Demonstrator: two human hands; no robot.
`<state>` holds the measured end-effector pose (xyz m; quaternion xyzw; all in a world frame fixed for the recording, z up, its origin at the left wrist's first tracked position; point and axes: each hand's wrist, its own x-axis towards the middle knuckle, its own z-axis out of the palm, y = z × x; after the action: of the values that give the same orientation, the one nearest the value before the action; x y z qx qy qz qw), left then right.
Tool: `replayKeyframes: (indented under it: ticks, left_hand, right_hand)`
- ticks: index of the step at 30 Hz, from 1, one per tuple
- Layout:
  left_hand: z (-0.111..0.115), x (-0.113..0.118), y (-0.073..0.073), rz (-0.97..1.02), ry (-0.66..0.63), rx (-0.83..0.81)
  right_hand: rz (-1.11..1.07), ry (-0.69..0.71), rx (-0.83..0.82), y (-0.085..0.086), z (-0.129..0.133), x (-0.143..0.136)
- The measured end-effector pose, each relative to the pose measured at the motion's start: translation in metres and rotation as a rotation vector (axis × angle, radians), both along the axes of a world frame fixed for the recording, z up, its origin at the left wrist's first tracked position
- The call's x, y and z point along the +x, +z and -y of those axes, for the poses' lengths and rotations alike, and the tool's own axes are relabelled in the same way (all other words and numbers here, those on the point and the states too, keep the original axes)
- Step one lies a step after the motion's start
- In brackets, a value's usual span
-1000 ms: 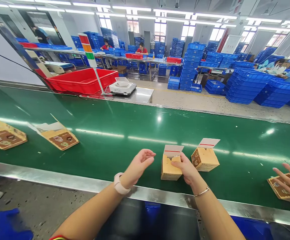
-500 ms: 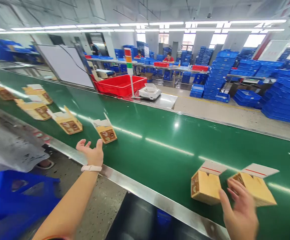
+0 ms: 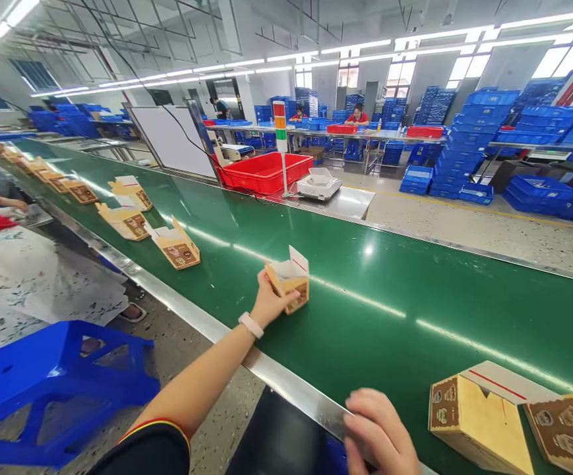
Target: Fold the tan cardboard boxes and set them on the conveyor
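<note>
My left hand is closed around a small cardboard box, its thumb on the brown printed side and its lid flap standing up. The box is over the green conveyor belt. Near the belt's metal edge, my right hand holds nothing that I can see, its fingers loosely curved and apart. To its right stands another cardboard box with a white flap bearing a red strip. Beside that, a further box is cut off by the frame's edge.
More open boxes line the belt at left. A blue stool and a co-worker's apron are at lower left. Across the belt are a red bin, a scale and a signal light; blue crates stand behind.
My left hand has moved right and taken hold of a box. My right hand has come away from the right-hand boxes and is now left of them. The view has shifted left.
</note>
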<state>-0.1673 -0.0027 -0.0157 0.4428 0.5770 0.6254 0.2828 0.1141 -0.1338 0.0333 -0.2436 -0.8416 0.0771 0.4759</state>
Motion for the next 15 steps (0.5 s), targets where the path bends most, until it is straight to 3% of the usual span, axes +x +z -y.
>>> replayKeyframes:
  ticks: [3, 6, 10, 13, 15]
  left_hand:
    - [0.034, 0.052, -0.012, -0.077, -0.142, 0.052]
    - [0.055, 0.079, -0.014, -0.114, -0.303, 0.136]
    - [0.054, 0.083, 0.0, -0.207, -0.472, 0.285]
    - [0.043, 0.082, 0.014, -0.354, -0.597, 0.391]
    - [0.035, 0.083, 0.02, -0.487, -0.668, 0.371]
  right_hand:
    - [0.145, -0.099, -0.06, -0.012, -0.022, -0.026]
    - [0.232, -0.183, -0.057, -0.025, -0.052, -0.034]
    - [0.165, -0.067, -0.069, -0.026, -0.08, -0.025]
    - [0.066, 0.059, -0.113, -0.016, -0.089, -0.017]
    - [0.057, 0.112, -0.146, -0.008, -0.092, -0.014]
